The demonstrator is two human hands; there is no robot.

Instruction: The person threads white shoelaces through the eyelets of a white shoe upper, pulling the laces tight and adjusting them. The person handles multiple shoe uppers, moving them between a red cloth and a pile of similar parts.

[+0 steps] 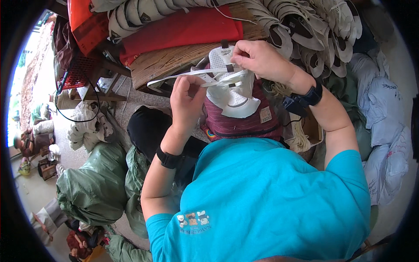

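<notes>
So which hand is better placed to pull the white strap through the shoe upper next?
The left hand, probably. It already pinches the white strap at its free length, out to the left of the white shoe upper. The right hand grips the upper's top edge, steadying it.

A white mesh shoe upper [233, 89] lies flat on a dark red striped cushion [244, 124] in the person's lap; its curved toe edge faces the person, its tongue end with small dark tabs points away; long white straps [174, 78] run off its left side, nearly level; the left hand [187, 101] pinches those straps; the right hand [255, 59] grips the upper's far end.
</notes>
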